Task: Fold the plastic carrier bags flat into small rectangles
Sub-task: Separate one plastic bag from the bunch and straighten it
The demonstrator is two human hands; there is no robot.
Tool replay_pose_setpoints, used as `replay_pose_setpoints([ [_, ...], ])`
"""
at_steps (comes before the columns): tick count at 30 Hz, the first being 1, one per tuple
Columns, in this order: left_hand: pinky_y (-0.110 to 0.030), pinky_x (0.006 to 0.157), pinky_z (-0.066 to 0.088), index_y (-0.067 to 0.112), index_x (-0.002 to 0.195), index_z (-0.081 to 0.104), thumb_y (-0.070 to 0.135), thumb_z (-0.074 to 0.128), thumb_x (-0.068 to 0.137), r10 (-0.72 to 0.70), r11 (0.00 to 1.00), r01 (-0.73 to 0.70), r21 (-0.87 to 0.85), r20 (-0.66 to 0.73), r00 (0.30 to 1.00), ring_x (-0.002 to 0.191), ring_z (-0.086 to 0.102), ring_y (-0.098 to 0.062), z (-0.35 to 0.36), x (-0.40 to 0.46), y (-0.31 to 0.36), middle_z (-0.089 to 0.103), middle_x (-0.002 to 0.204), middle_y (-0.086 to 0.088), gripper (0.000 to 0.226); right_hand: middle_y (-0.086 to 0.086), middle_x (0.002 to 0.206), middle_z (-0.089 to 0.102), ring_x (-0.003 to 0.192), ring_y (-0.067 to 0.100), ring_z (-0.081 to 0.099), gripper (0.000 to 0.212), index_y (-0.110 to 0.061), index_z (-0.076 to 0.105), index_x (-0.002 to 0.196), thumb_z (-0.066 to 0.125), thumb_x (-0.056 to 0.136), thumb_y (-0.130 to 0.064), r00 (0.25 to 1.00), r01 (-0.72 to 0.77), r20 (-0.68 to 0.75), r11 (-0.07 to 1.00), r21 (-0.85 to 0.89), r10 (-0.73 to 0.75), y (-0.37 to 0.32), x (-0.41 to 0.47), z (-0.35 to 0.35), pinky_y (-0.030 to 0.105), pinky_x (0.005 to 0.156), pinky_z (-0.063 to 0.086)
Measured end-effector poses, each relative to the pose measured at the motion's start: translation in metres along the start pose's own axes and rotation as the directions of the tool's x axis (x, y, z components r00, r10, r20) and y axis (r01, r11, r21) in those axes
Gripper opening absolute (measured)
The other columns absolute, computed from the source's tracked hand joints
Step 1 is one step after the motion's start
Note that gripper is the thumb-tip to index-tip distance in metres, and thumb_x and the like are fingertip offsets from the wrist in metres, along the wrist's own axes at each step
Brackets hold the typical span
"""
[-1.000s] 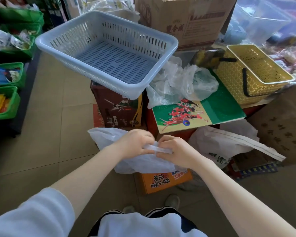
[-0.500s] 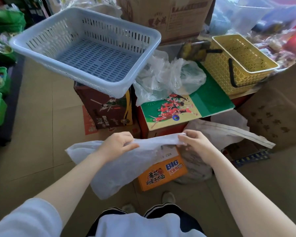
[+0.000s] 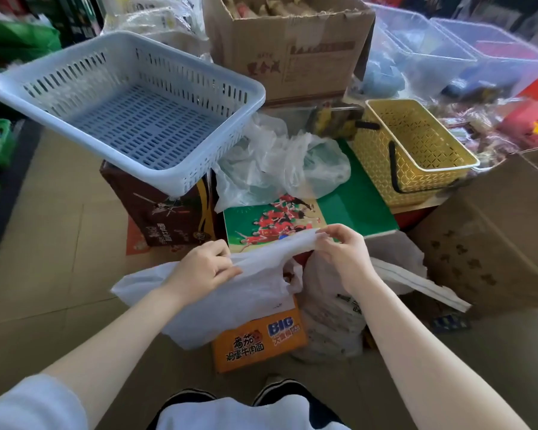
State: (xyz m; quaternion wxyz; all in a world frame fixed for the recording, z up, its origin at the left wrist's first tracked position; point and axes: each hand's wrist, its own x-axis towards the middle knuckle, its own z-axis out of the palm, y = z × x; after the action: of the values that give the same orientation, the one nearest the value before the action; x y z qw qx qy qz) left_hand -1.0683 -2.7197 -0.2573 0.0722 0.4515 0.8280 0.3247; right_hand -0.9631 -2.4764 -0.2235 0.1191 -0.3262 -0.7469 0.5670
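1. The white plastic carrier bag is pinched along its upper edge by both hands. The left hand grips it near the middle, and the right hand pinches the far end, higher up and to the right.
2. A second ago the hands were held close together over a bunched bag. They have since been drawn apart, and the bag has been pulled out into a long strip between them.
3. The bag's body hangs below the left hand, in front of an orange noodle carton.
4. The stretch is judged to be a flattening step: no rectangle has yet been formed.
5. Beyond the hands, a heap of loose clear bags lies on a green board, apparently still to be folded.
6. A blue slotted basket sits beyond the left hand and a yellow basket beyond the right.
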Motion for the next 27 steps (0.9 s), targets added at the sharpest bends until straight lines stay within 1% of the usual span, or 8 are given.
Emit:
replay_pose_setpoints([
  [3,-0.02,0.056,0.035,0.012,0.063,0.054,0.047,0.048,0.086,-0.012,1.0,0.012,-0.005,0.0,1.0,0.062,0.04,-0.001,0.005,0.012,0.01,0.038,0.074,0.01,0.042,0.003,0.07,0.054,0.049,0.004,0.051,0.015,-0.011,0.057,0.078,0.059,0.087,0.0,0.991,-0.046,0.13,0.953,0.301,0.007,-0.014,-0.001,-0.012,0.014,0.043,0.04],
  [6,-0.035,0.069,0.049,0.013,0.099,0.057,0.036,0.058,0.087,-0.139,0.989,0.14,-0.038,0.024,0.99,0.079,0.053,-0.011,0.01,0.022,0.02,0.051,0.1,0.006,0.025,0.003,0.073,0.054,0.064,0.016,0.053,0.021,-0.021,0.06,0.074,0.061,0.086,-0.004,0.978,0.016,0.193,0.948,0.318,-0.081,-0.019,0.006,-0.025,0.027,0.058,0.044],
  [8,-0.029,0.081,0.045,0.021,0.122,0.044,0.032,0.061,0.086,-0.222,0.972,0.226,-0.065,0.067,0.973,0.098,0.05,-0.007,0.013,0.031,0.033,0.05,0.114,0.01,0.042,0.005,0.077,0.053,0.075,0.024,0.048,0.021,-0.024,0.061,0.072,0.065,0.081,-0.005,0.959,0.022,0.257,0.931,0.365,-0.124,-0.019,0.009,-0.03,0.036,0.067,0.042],
  [11,-0.022,0.086,0.035,0.025,0.137,0.03,0.036,0.063,0.084,-0.239,0.952,0.257,-0.169,0.117,0.964,0.104,0.044,-0.004,0.023,0.053,0.057,0.05,0.115,0.011,0.064,0.004,0.075,0.05,0.072,0.022,0.045,0.025,-0.024,0.061,0.071,0.078,0.066,-0.007,0.893,-0.036,0.418,0.901,0.432,-0.165,-0.019,0.009,-0.03,0.031,0.064,0.04],
  [14,-0.022,0.09,0.037,0.022,0.128,0.046,0.029,0.063,0.085,-0.279,0.863,0.313,-0.395,0.143,0.95,0.109,0.047,-0.003,0.034,0.068,0.078,0.051,0.118,0.013,0.046,0.003,0.077,0.056,0.069,0.017,0.058,0.037,-0.021,0.064,0.088,0.086,0.058,-0.021,0.81,-0.201,0.552,0.792,0.577,-0.197,-0.022,0.011,-0.035,0.029,0.065,0.05],
  [17,-0.02,0.075,0.042,0.016,0.105,0.06,0.043,0.062,0.082,-0.222,0.85,0.213,-0.482,0.039,0.974,0.087,0.059,-0.012,0.042,0.073,0.084,0.064,0.095,0.001,0.036,0.004,0.086,0.058,0.076,0.018,0.06,0.051,-0.019,0.063,0.11,0.083,0.064,-0.026,0.768,-0.331,0.612,0.7,0.633,-0.19,-0.026,0.016,-0.05,0.03,0.073,0.051],
  [22,-0.022,0.064,0.042,0.022,0.095,0.059,0.054,0.056,0.074,-0.194,0.865,0.181,-0.468,0.02,0.981,0.071,0.055,-0.014,0.042,0.069,0.081,0.061,0.085,-0.002,0.039,0.001,0.071,0.067,0.064,0.011,0.065,0.014,-0.016,0.071,0.083,0.066,0.074,-0.008,0.82,-0.378,0.558,0.612,0.695,-0.127,-0.027,0.017,-0.062,0.024,0.068,0.054],
  [27,-0.028,0.075,0.049,0.03,0.112,0.055,0.058,0.047,0.08,-0.178,0.819,0.157,-0.551,0.016,0.984,0.085,0.058,-0.018,0.033,0.069,0.095,0.061,0.094,-0.002,0.043,0.007,0.075,0.069,0.066,0.012,0.067,0.017,-0.005,0.067,0.084,0.055,0.078,0.005,0.844,-0.34,0.531,0.695,0.634,-0.072,-0.03,0.005,-0.052,0.02,0.061,0.056],
])
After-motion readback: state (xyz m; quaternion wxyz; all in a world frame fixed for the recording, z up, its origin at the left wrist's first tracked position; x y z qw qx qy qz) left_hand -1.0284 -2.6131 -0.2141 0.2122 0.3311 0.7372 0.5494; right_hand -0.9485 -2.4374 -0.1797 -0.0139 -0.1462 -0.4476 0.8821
